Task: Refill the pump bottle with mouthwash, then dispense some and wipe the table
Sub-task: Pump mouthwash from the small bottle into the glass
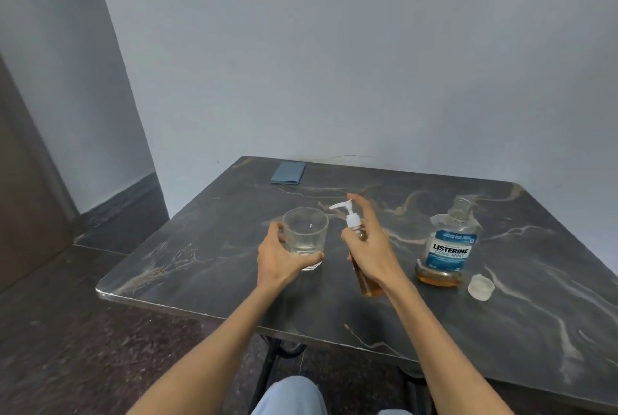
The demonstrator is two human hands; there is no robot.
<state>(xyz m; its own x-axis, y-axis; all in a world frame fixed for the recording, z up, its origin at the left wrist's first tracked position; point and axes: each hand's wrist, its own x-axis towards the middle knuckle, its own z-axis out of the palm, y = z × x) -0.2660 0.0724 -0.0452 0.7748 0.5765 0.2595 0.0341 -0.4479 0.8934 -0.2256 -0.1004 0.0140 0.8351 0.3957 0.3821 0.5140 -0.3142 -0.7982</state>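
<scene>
Dark veined marble table [207, 267], blue-labelled mouthwash bottle [448, 247] with amber liquid, white pump [347, 214], blue cloth [288, 173].

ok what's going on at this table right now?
A person holds the pump bottle in the right hand, index finger raised over the pump head, nozzle aimed at the glass held by the left hand. The pump bottle holds amber liquid, so it looks refilled. The mouthwash bottle stands uncapped to the right, nearly empty, its cap beside it. A folded blue cloth lies at the table's far edge, untouched.

Glossy marble table [187, 267], clear glass [306, 230]
</scene>
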